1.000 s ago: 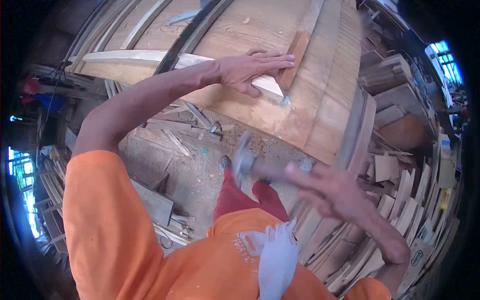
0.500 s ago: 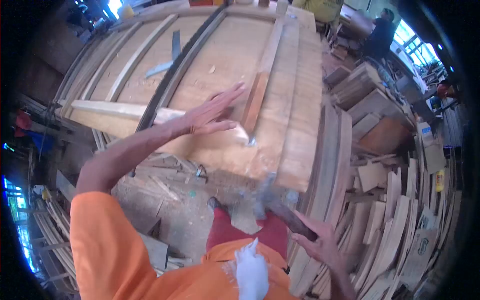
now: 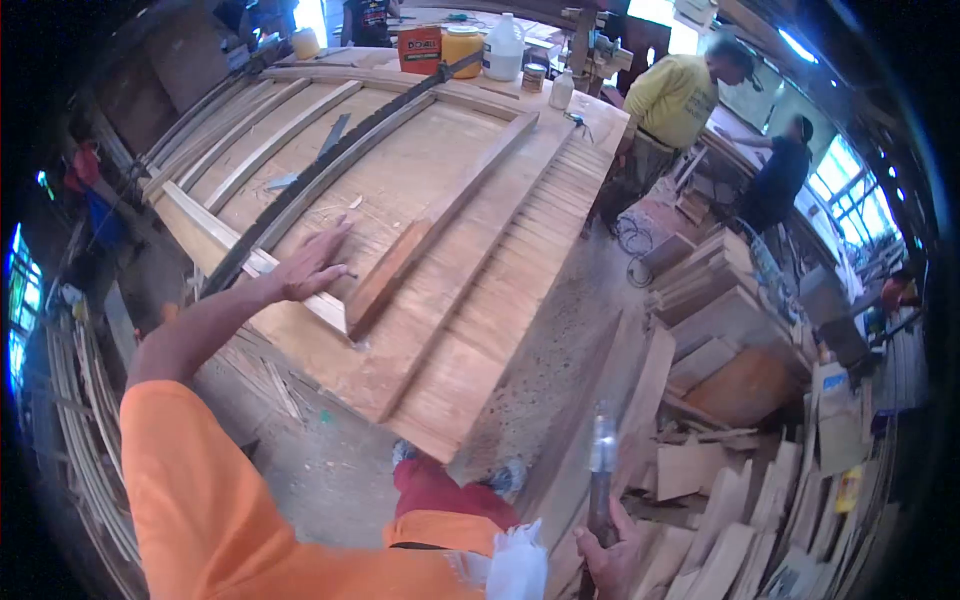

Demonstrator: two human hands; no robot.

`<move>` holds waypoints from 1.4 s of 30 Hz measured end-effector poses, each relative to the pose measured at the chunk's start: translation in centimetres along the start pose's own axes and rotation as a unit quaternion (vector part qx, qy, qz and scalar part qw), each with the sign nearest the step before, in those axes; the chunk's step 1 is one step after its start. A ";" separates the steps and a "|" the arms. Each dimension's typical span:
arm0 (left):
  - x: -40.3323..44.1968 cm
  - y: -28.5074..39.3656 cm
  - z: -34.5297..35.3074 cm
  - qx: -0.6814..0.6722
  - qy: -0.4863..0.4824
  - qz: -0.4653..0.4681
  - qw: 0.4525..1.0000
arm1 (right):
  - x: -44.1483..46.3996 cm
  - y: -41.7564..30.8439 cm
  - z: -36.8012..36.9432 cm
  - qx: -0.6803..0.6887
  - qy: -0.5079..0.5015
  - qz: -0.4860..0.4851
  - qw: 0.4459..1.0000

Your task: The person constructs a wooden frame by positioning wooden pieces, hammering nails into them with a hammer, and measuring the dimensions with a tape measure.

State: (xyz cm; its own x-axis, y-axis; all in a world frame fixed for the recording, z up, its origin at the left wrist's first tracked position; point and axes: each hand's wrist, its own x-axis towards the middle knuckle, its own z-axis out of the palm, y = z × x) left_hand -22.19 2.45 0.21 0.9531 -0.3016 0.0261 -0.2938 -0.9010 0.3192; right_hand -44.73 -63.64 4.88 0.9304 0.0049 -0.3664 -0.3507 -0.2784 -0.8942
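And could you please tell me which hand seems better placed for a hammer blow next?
Probably the right hand: it holds the hammer. The left hand is open, without a tool, by the pale strip, so seems better placed to steady it.

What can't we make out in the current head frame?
All head view:
Lower handle of the hammer: wrapped by the right hand.
Right forearm: cut off by bottom edge.
Left palm contact with the wooden rail: hidden by the left hand itself.
Yellow shirt lettering: too small, blurred.
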 end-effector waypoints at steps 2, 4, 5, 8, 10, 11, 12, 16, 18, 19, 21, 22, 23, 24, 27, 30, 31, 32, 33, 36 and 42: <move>0.3 0.6 -0.4 0.017 -0.022 -0.043 0.999 | 2.0 -3.7 -1.3 0.098 -0.047 -0.049 0.993; 0.2 0.6 -0.4 0.020 -0.021 -0.057 0.998 | 5.0 0.1 -2.5 0.034 -0.080 0.031 0.996; 0.3 0.5 -0.2 0.022 -0.021 -0.070 0.997 | 6.8 3.8 -2.7 -0.026 -0.050 0.024 0.998; 0.2 0.3 -0.1 0.032 -0.010 -0.068 0.997 | 11.1 8.8 -3.2 -0.098 0.003 0.021 0.995; 0.2 0.3 -0.1 0.018 -0.003 -0.075 0.997 | 13.9 5.9 -2.7 -0.141 -0.018 0.043 0.989; 0.2 0.3 -0.2 0.021 -0.009 -0.074 0.997 | 15.6 4.0 -2.2 -0.152 -0.029 0.038 0.987; 0.2 0.5 -0.2 0.024 -0.014 -0.074 0.997 | 17.4 1.3 -1.4 -0.159 -0.026 -0.028 0.987; 0.4 0.6 -0.5 0.004 -0.015 -0.086 0.996 | 27.2 -6.1 1.1 -0.198 -0.048 -0.180 0.962; 0.4 0.9 -0.5 -0.005 -0.009 -0.096 0.995 | 31.4 -10.1 2.6 -0.220 -0.054 -0.238 0.944; 0.7 0.8 -0.9 -0.007 -0.017 -0.094 0.995 | 33.0 -11.6 3.4 -0.230 -0.051 -0.285 0.929; 1.0 0.6 -1.2 -0.010 -0.023 -0.092 0.995 | 38.2 -13.3 3.2 -0.256 -0.104 -0.356 0.893; 1.1 0.6 -1.2 -0.020 -0.030 -0.087 0.996 | 41.2 -13.9 2.5 -0.283 -0.152 -0.419 0.849; 1.2 0.6 -1.1 -0.030 -0.034 -0.092 0.995 | 44.9 -13.3 1.8 -0.312 -0.181 -0.463 0.810; 1.4 1.1 -1.7 -0.032 -0.036 -0.095 0.994 | 46.7 -14.7 1.6 -0.305 -0.182 -0.458 0.815; 2.2 1.5 -2.0 -0.020 -0.032 -0.093 0.995 | 52.3 -19.3 2.3 -0.444 -0.336 -0.509 0.656; 2.3 2.2 -1.6 0.022 -0.014 -0.131 0.991 | 57.5 -22.9 4.7 -0.466 -0.418 -0.540 0.562; 2.6 3.6 -1.7 0.043 0.027 -0.163 0.985 | 59.1 -23.6 5.6 -0.465 -0.412 -0.541 0.567; 2.6 5.0 -1.7 0.064 0.067 -0.197 0.976 | 60.8 -24.0 6.6 -0.454 -0.449 -0.559 0.529; 2.8 6.8 -1.5 0.068 0.063 -0.192 0.977 | 62.2 -23.9 7.6 -0.440 -0.485 -0.575 0.490; 5.0 14.0 0.7 0.003 0.334 -0.316 0.888 | 65.6 -22.6 9.7 -0.409 -0.486 -0.595 0.493; 7.9 23.7 6.7 -0.032 0.384 -0.517 0.764 | 81.0 -30.4 11.7 -0.136 -0.281 -0.624 0.717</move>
State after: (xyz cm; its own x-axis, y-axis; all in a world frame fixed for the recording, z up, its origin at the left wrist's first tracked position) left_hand -22.09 -23.38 1.68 0.4419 0.8560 0.2682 0.6269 -0.5085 0.5902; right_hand 40.05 -43.53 -0.59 0.2855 0.7780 0.5596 0.8215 0.1020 -0.5610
